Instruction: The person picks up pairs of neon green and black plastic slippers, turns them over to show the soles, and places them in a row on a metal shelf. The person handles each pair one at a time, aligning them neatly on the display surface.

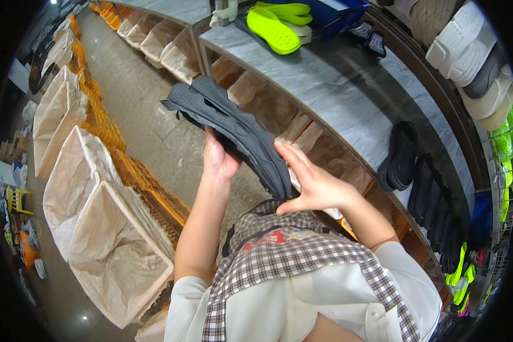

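A pair of dark grey shoe soles (239, 128), pressed together lengthwise, is held up at a slant in front of me. My left hand (219, 158) grips them from below and the left side; its fingers are partly hidden behind them. My right hand (316, 179) is at the near right end of the soles. Its fingers are stretched out with the tips at the soles' edge, and the thumb is spread apart below, near my checked apron (302, 251).
Cloth-lined bins (105, 245) with orange sides line the left; more lined bins sit under the grey worktop (336, 85). The worktop carries bright yellow-green soles (273, 31), a blue crate (330, 14) and black soles (399, 157). White and grey soles (467, 51) are stacked at the right.
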Demonstrator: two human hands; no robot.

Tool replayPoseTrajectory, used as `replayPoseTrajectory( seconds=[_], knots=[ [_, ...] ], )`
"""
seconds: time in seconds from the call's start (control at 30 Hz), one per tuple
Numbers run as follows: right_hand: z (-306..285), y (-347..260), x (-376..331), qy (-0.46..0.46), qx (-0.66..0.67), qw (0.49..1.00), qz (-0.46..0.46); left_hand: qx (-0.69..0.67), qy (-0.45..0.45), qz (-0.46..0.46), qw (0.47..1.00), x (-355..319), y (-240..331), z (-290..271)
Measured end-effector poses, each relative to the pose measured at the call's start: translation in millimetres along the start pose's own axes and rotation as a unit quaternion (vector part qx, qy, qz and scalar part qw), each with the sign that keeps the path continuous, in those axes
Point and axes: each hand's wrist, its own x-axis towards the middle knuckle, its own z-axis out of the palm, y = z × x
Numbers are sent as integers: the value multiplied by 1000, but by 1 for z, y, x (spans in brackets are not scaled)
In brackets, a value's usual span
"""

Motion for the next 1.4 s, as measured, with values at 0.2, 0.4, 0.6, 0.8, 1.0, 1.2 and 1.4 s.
replayPoseTrajectory(
  seconds=[0.2,0.4,0.6,0.8,1.0,1.2,1.4],
  knots=[
    [7,0,20,13,108,993,-38,-161,-67,-33,984,-11,15,-14],
    [8,4,20,23,144,989,-36,-146,-44,-30,988,-10,9,-19],
    [-3,10,8,-13,108,994,-22,-113,-39,-30,992,-9,0,-5],
    [-12,23,9,53,276,956,86,95,-34,65,993,-10,-18,4],
    [-2,23,14,81,351,928,99,163,8,51,985,-16,-31,2],
    [2,22,8,97,379,911,132,226,-55,70,970,-18,-35,7],
    [-1,20,2,98,384,905,154,233,-36,86,968,-22,-40,14]
  ],
)
